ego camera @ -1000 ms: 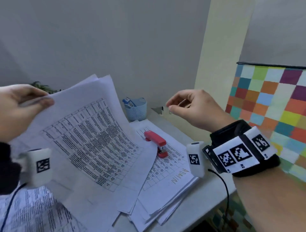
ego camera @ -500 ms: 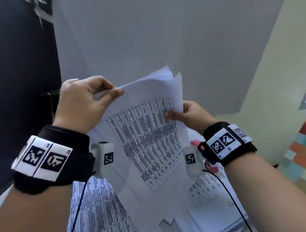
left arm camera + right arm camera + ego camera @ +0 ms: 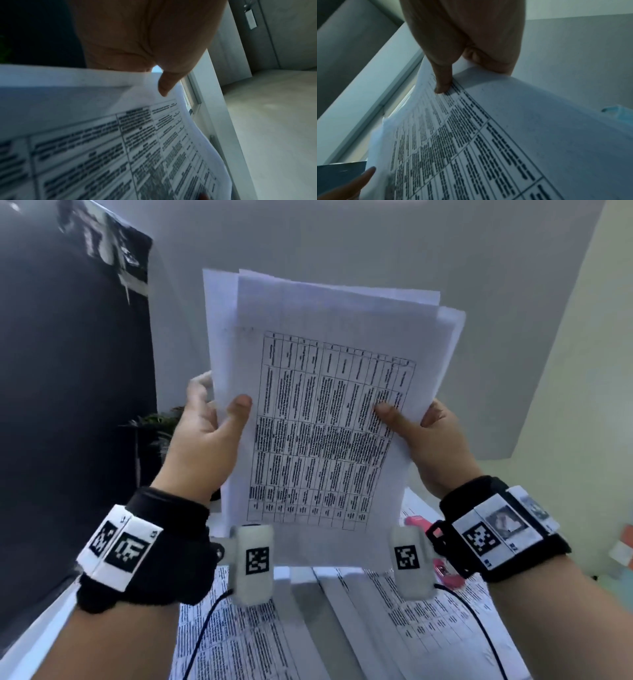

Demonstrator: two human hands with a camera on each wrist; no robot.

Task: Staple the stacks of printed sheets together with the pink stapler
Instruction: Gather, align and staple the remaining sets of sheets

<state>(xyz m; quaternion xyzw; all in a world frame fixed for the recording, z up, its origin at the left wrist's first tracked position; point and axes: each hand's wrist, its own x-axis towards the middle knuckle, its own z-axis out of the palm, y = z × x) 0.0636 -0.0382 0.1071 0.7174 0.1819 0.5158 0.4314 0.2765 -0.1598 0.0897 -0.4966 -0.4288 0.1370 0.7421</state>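
Raising both hands, left hand point(image 3: 202, 440) and right hand point(image 3: 431, 446) grip stack point(image 3: 325, 405).

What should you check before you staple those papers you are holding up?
1. Both hands hold the stack: left hand and right hand grip the held sheets at their sides. Ok.
2. Sheet edges lined up: top edges fan out unevenly. Not ok.
3. Pink stapler within reach: lies on the papers on the desk, mostly hidden behind the right wrist. Ok.
4. A hand free for the stapler: both are busy. Not ok.
5. Staples loaded: cannot tell.
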